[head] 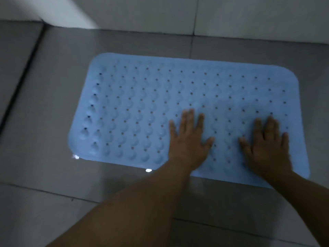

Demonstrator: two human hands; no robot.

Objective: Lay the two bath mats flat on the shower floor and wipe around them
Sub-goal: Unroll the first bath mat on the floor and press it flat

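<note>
Both hands flat, fingers spread, gripping nothing: left hand [189, 138] and right hand [267, 146] press palms-down on the lower right part of the blue bath mat [142, 104], likely to seat its suction cups on the grey floor tiles [44, 122]. Mat lies flat at frame centre, near the white wall [249, 15] at top. Second mat and any cloth not in view; wiping looks not started.
</note>
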